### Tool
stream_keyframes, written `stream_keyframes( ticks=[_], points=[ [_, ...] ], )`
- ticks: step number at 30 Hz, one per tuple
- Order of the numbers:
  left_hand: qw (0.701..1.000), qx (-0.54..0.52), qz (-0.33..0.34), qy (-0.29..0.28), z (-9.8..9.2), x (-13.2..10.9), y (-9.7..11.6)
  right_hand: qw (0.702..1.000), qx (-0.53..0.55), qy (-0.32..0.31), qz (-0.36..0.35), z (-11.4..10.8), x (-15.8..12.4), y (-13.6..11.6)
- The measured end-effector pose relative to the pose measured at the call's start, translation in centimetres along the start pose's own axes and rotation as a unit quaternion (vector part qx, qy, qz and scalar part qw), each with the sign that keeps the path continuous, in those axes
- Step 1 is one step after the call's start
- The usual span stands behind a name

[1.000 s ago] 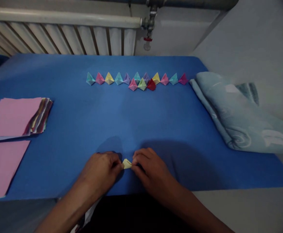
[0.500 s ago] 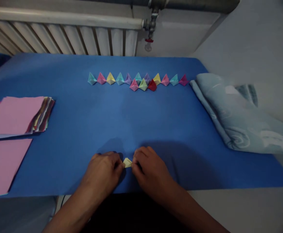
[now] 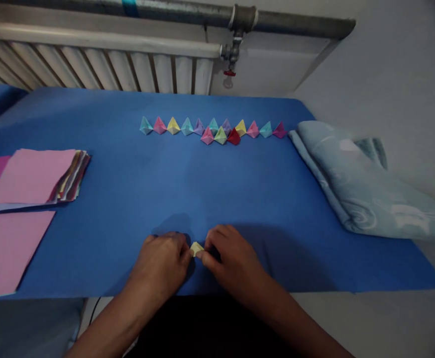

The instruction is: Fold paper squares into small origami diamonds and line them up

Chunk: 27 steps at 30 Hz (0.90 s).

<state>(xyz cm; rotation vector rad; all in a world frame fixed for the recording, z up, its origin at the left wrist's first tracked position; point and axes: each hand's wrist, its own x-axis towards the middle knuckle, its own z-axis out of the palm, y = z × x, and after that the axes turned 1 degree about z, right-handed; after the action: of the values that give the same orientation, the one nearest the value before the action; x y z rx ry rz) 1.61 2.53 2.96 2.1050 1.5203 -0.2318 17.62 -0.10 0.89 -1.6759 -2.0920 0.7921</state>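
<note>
A small folded piece of yellow paper (image 3: 195, 248) is held between my two hands, close to the table's front edge. My left hand (image 3: 164, 261) pinches its left corner with thumb and fingertips. On the other side, my right hand (image 3: 232, 256) has its thumb and forefinger closed on the right corner. The fingertips cover both ends of the paper, so only its middle shows. Farther back stands a row of small folded paper shapes (image 3: 173, 126) in several colours, with a pink one (image 3: 207, 135), a green one and a red one just in front.
Stacked coloured paper (image 3: 34, 175) lies at the left of the blue table (image 3: 146, 189), with pink sheets (image 3: 14, 251) nearer me. On the right is a folded light-blue blanket (image 3: 359, 184). A radiator (image 3: 101, 67) and a pipe with a red-handled valve (image 3: 233, 49) run behind.
My right thumb has slid leftward over the lower edge of the yellow paper. My left hand keeps its pinch. The whole view has shifted slightly.
</note>
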Motion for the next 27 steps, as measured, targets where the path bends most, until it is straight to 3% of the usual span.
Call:
stream_keyframes(
  ticks=[6,17,27],
  points=[
    [0.999,-0.023,0.034,0.0,-0.07,-0.11,-0.41,1.0,-0.008,-0.002,0.013,-0.11,0.18,-0.06],
    [0.999,-0.011,0.038,0.013,0.16,0.12,-0.5,0.999,-0.03,-0.003,0.019,-0.18,0.28,-0.28],
    [0.999,0.026,0.016,-0.025,-0.07,0.64,-0.15,0.998,-0.049,-0.027,0.019,-0.53,0.55,-0.71]
  ],
)
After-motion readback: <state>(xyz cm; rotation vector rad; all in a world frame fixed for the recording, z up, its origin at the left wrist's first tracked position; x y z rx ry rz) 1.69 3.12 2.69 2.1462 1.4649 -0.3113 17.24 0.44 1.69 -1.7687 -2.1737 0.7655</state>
